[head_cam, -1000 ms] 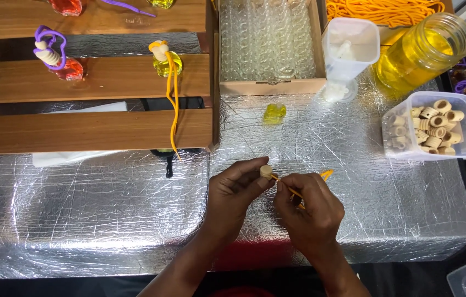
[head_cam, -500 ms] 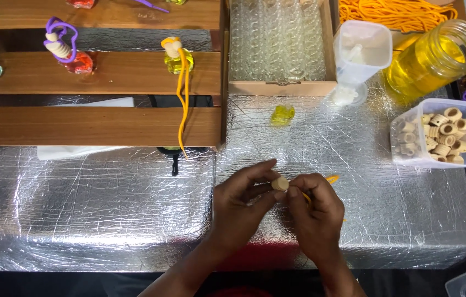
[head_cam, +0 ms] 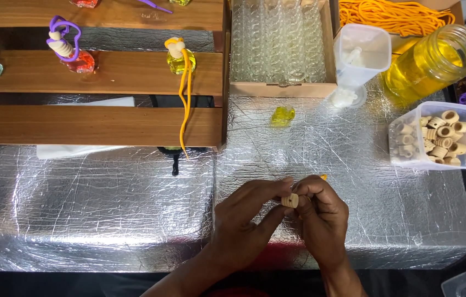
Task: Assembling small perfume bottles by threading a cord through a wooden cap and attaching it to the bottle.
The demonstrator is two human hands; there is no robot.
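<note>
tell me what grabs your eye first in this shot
Both hands meet low at centre, the left hand and right hand pinching a small wooden cap over the crinkled foil table. At the upper right stands a jar of yellow liquid, with a tub of wooden caps below it.

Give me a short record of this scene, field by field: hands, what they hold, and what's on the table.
Left hand: pinches a small wooden cap
Right hand: also on the cap; an orange cord tip shows behind it
Surface: foil-covered table
Right side: tub of wooden caps, jar of yellow liquid
Centre: small yellow bottle
Left: wooden rack
</note>
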